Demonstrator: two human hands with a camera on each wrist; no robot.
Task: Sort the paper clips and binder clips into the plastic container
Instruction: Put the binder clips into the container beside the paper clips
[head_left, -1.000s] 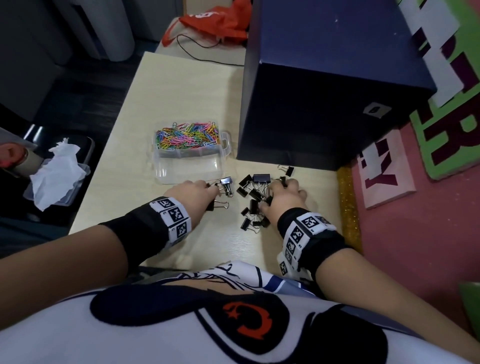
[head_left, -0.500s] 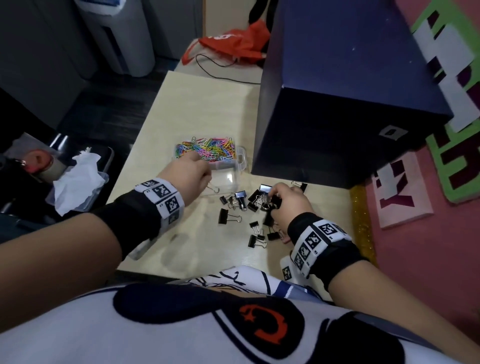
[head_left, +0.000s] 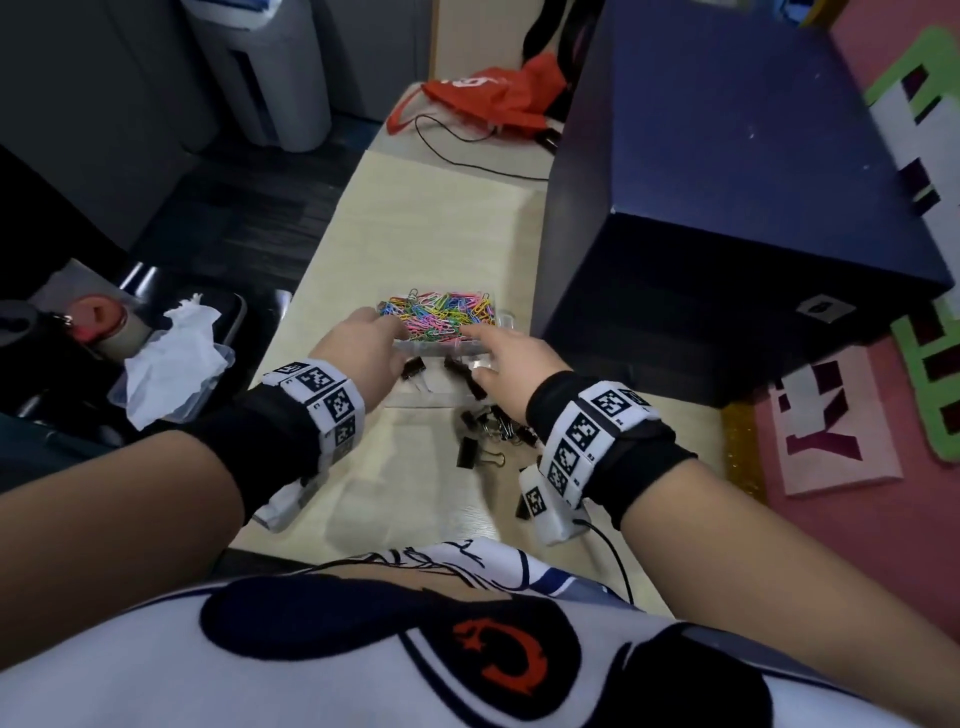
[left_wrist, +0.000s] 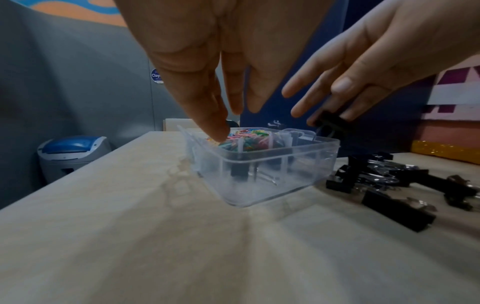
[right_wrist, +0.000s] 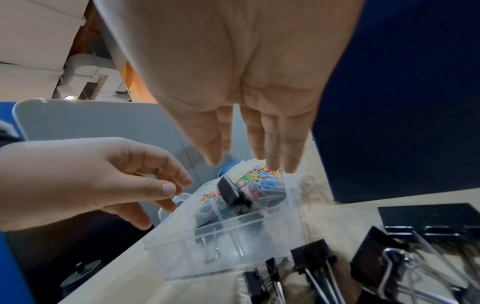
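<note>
A clear plastic container (head_left: 496, 358) stands mid-table, its far compartment full of coloured paper clips (head_left: 441, 317). Two black binder clips (head_left: 414, 369) lie in its near compartment. My left hand (head_left: 382, 332) hovers over the container's left side, fingers relaxed and holding nothing (left_wrist: 228, 123). My right hand (head_left: 478, 335) is above the right side with straight fingers (right_wrist: 249, 162). Just under those fingertips a black binder clip (right_wrist: 228, 193) hangs free over the container. A loose pile of black binder clips (head_left: 498, 426) lies on the table in front of the container, by my right wrist.
A big dark blue box (head_left: 727, 208) stands right of the container, close to my right hand. At the table's far end lie a red bag (head_left: 483, 98) and a black cable. Left of the table (head_left: 405, 234), below its edge, a tray holds crumpled tissue (head_left: 166, 358).
Both hands left the binder clip pile and moved forward over the container, the left first. The right hand opened and a binder clip is now free beneath its fingers.
</note>
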